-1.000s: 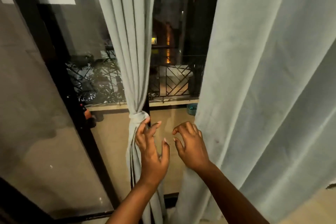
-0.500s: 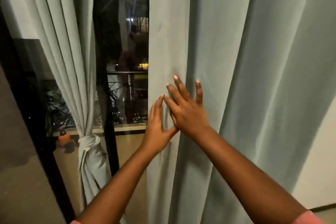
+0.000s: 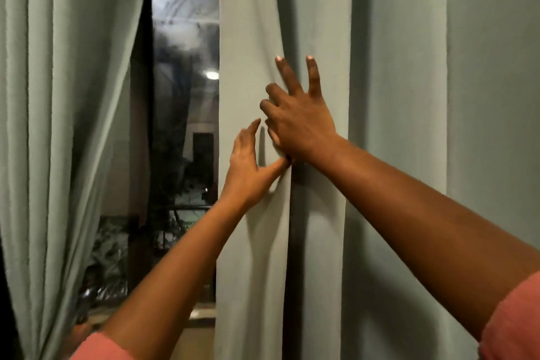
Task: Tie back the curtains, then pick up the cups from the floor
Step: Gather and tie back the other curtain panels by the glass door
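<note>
Two hands work at the right curtain [image 3: 394, 155]. The right hand [image 3: 298, 123] lies flat against its cloth, two fingers straight and spread upward, two bent into a fold. Just below and left of it, the left hand [image 3: 248, 166] has straight fingers pointing up, its thumb reaching right to touch the fold under the right hand; neither hand clamps the cloth. Two curtains show: this one, hanging loose, and a left curtain [image 3: 58, 126] well left of both hands. Between them stands dark window glass [image 3: 184, 96]. Pink sleeves [image 3: 514, 327] cover both upper arms.
</note>
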